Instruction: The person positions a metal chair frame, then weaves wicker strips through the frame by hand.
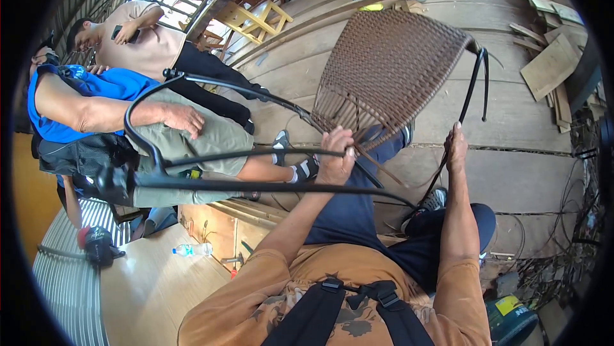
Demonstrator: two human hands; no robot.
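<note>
A chair with a black metal tube frame [275, 185] lies tilted across my lap. Brown woven wicker [400, 58] covers one part of it, on the side away from me. Close to the lower edge of the weave, where loose strands [384, 165] hang, my left hand [336, 159] is closed around a frame tube. Farther right, my right hand [456, 146] is wrapped round a thin black leg of the chair. The frame's curved end reaches left, in front of a seated person.
On the left sits a person in a blue shirt [121, 80]; another in beige [144, 39] stands behind, holding a phone [126, 34]. A plastic bottle [192, 250] and hammer [233, 260] are at lower left. Wood scraps [550, 64] lie far right, a yellow wooden stool [259, 23] at the back.
</note>
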